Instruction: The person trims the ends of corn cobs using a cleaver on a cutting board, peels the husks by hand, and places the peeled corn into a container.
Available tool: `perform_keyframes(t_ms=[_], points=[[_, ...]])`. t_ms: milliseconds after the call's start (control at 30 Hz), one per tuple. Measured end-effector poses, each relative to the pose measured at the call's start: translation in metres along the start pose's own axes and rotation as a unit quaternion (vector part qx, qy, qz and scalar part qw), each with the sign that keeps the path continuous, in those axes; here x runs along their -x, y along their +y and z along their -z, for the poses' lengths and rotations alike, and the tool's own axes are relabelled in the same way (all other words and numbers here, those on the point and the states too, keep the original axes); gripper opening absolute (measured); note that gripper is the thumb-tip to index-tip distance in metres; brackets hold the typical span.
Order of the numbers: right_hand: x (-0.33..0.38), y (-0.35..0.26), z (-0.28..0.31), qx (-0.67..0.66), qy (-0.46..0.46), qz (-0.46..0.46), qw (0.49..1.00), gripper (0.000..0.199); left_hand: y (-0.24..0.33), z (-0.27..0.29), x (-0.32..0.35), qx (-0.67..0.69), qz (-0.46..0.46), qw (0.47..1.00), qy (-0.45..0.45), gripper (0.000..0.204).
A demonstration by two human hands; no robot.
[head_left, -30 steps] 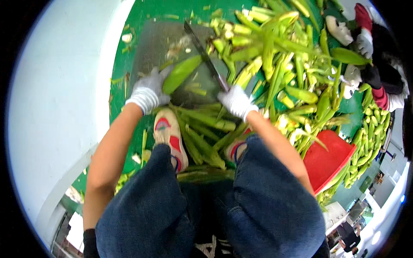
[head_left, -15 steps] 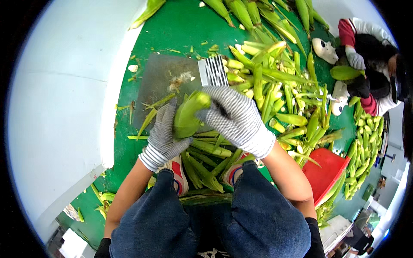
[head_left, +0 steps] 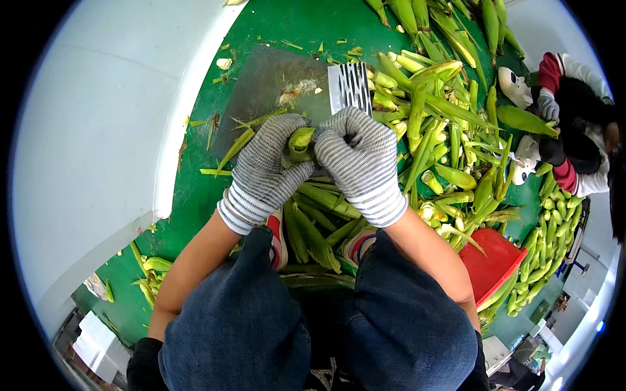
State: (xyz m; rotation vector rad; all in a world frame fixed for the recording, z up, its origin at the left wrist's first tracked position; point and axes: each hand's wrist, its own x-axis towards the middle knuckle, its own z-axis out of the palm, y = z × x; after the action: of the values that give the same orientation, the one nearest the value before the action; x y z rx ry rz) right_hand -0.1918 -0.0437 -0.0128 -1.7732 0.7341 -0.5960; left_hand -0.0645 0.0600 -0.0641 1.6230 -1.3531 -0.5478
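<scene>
Both of my hands wear grey-and-white striped gloves. In my left hand (head_left: pixel 266 166) is a green ear of corn (head_left: pixel 301 140), its end pointing up toward me and the rest mostly hidden by the fingers. My right hand (head_left: pixel 362 163) is closed, thumb and fingers pinched against the right side of that end; the exact grip is partly hidden. Below my hands, loose green husks (head_left: pixel 319 238) lie between my shoes. Just beyond is a dark grey flat mat (head_left: pixel 261 78), with a black-and-white striped piece (head_left: pixel 350 88) at its right edge and corn silk on it.
A heap of corn ears and husks (head_left: pixel 450 143) spreads over the green floor (head_left: pixel 287 26) to the right. Nearby stands a red scoop-like container (head_left: pixel 489 260). Another person (head_left: pixel 574 117) holds an ear at the far right, by a large corn pile (head_left: pixel 548 234). A white wall (head_left: pixel 117 117) borders the left.
The ear has turned so its end faces up, and my left hand has closed farther around it. My right hand has come in to pinch beside that end. The view has shifted slightly.
</scene>
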Motion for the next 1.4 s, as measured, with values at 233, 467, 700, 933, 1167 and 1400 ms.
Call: perform_keyframes(t_ms=[233, 467, 700, 933, 1167, 1400], points=[[-0.002, -0.024, 0.001, 0.108, -0.206, -0.033, 0.972, 0.029, 0.013, 0.033, 0.017, -0.012, 0.002, 1.0, -0.024, 0.051], [-0.003, -0.019, -0.013, 0.122, -0.339, 0.111, 0.926, 0.024, 0.047, 0.074, 0.031, 0.217, 0.238, 0.946, -0.03, 0.022], [0.014, -0.007, -0.026, 0.045, -0.249, 0.133, 0.958, 0.017, 0.034, 0.073, 0.034, 0.152, 0.141, 0.974, -0.089, 0.016], [0.022, -0.009, -0.023, -0.033, -0.173, -0.073, 0.982, 0.019, 0.021, 0.059, 0.038, 0.375, 0.258, 0.89, -0.032, 0.019], [0.018, 0.002, -0.022, -0.029, -0.196, -0.014, 0.98, 0.017, 0.026, 0.062, 0.014, 0.019, 0.118, 0.984, -0.129, 0.024], [0.021, -0.001, -0.016, -0.115, -0.149, -0.09, 0.978, 0.014, 0.013, 0.047, 0.031, 0.358, 0.17, 0.918, -0.028, 0.011]])
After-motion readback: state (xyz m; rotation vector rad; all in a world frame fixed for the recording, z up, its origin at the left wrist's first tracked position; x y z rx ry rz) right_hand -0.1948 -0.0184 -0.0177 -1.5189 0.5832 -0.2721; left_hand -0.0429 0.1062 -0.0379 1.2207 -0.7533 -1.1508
